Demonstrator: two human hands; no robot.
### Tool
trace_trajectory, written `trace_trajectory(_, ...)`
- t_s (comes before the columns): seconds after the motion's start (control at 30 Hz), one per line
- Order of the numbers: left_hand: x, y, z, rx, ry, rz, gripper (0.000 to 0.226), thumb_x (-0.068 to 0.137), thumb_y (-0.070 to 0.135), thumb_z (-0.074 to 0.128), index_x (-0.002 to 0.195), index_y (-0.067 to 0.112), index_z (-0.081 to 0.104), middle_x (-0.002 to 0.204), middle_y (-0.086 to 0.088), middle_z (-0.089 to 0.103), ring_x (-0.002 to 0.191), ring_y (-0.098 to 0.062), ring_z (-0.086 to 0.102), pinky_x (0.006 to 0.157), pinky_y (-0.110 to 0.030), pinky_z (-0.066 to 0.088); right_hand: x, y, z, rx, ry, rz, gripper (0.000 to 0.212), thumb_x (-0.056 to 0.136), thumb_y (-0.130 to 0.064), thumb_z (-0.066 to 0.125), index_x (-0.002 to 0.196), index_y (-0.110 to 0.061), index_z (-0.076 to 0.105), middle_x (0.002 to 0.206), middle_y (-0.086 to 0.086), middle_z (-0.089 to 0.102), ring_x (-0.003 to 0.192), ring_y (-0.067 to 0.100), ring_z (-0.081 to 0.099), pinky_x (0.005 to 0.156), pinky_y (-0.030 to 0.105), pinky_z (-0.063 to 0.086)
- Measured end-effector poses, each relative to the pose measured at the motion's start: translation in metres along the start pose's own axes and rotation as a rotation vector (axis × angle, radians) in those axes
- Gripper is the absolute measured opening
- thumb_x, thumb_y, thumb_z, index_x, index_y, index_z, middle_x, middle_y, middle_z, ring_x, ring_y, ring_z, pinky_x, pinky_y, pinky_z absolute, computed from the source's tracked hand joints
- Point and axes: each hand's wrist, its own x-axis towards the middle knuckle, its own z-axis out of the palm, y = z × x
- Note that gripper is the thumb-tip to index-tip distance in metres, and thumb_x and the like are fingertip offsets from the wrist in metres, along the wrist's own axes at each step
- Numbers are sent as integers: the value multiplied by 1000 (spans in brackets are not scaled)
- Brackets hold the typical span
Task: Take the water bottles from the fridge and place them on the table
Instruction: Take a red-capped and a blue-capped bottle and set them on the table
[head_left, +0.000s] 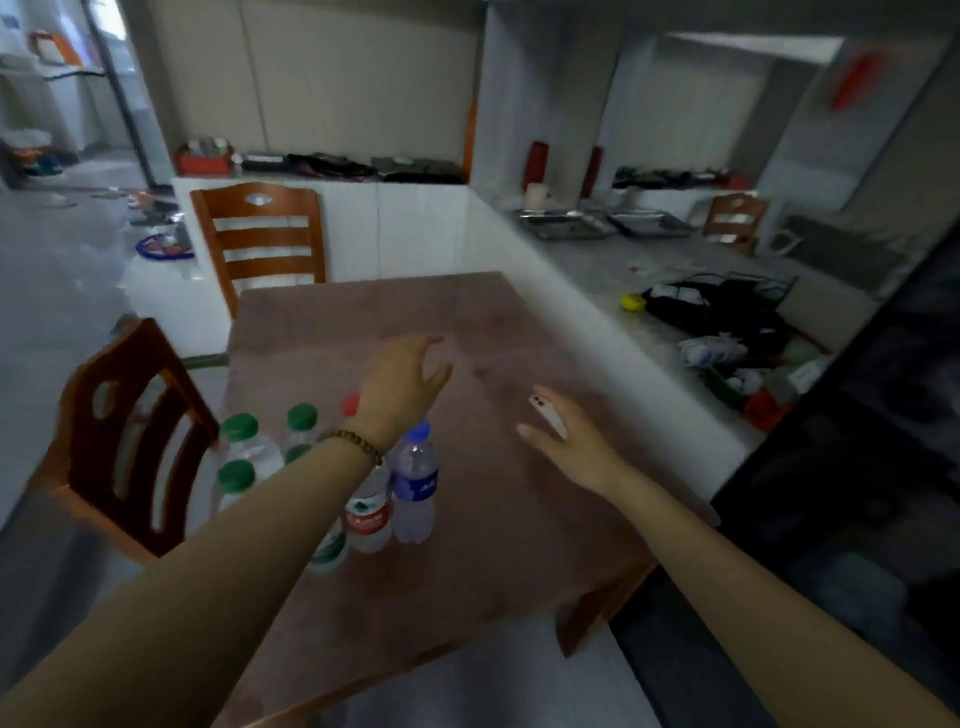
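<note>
Several water bottles stand in a cluster at the left near corner of the brown table (519, 545). A blue-capped bottle (414, 486) and a red-labelled bottle (369, 519) are nearest the middle, with green-capped bottles (239, 431) behind them. My left forearm crosses over the cluster and hides part of it. My left hand (402, 382) hovers beyond the bottles, fingers apart, holding nothing. My right hand (574, 447) is stretched over the table's right half. A white phone (548, 415) rests against its extended fingers.
One wooden chair (260, 234) stands at the table's far side and another (130, 441) at its left. A cluttered grey counter (597, 280) runs along the right. A dark appliance front (857, 519) stands at the near right.
</note>
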Motion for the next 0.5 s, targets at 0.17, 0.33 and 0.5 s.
trace_trajectory(0.17, 5, 69, 44, -30, -143, 220, 62, 92, 46, 43, 142, 11, 33, 150, -12, 31, 138, -29, 29, 114, -44, 20, -113, 23, -91, -450, 293, 293, 73, 90, -58, 40, 149, -29, 9, 160, -2, -1, 146, 20, -10, 116, 42, -8)
trace_trajectory(0.33, -45, 161, 60, -145, -315, 509, 65, 92, 50, 38, 146, 15, 24, 154, -8, 23, 142, -26, 18, 117, -42, 12, -275, -22, -137, -680, 590, 614, 77, 90, -57, 41, 150, -25, 6, 160, -1, -5, 146, 21, -14, 116, 41, -10)
trace_trajectory(0.5, -125, 276, 44, -286, -383, 775, 67, 92, 55, 29, 146, 16, 23, 155, -6, 22, 142, -27, 20, 115, -44, 19, -423, -119, -166, -1195, 813, 808, 73, 91, -51, 44, 150, -22, 12, 160, 4, -1, 146, 26, -10, 117, 43, -13)
